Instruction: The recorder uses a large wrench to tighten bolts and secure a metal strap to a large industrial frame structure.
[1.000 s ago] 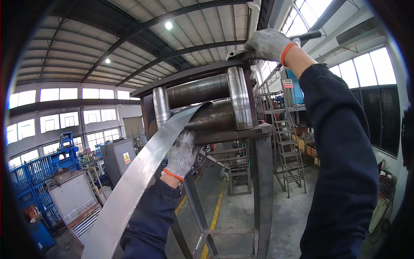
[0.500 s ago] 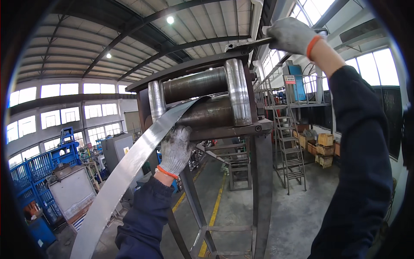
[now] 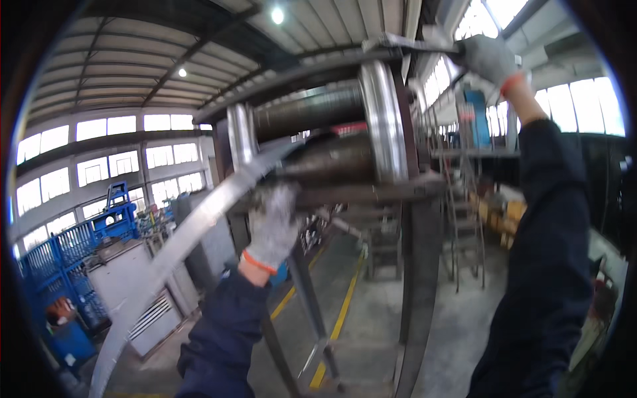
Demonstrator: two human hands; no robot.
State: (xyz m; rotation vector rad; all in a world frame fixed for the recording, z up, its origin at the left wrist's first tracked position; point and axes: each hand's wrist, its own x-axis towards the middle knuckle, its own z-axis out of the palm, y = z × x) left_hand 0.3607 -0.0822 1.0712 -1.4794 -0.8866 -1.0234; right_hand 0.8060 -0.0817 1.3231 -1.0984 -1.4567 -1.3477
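A long, shiny metal strip (image 3: 209,205) curves up from the lower left to a pair of dark rollers in a steel frame. Its upper end lies at the lower roller (image 3: 328,159), below the upper roller (image 3: 308,113). My left hand (image 3: 275,229), in a grey glove with an orange cuff, is raised beneath the strip at the frame's lower crossbar (image 3: 358,194). Blur and the strip's edge obscure its fingertips. High at the right, my gloved right hand (image 3: 490,60) is closed around a wrench-like metal handle (image 3: 418,45) atop the frame.
Bright upright rollers (image 3: 385,123) flank the opening. Frame legs (image 3: 421,285) stand on the grey floor, which has yellow lines (image 3: 342,315). A metal stair (image 3: 464,225) and wooden crates (image 3: 511,215) are at the right. Blue racking (image 3: 73,262) and a grey cabinet (image 3: 136,292) stand left.
The whole view has shifted and blurred. My right hand and the handle appear farther right. The strip's lower end sits farther left, while my left hand stays by the lower crossbar.
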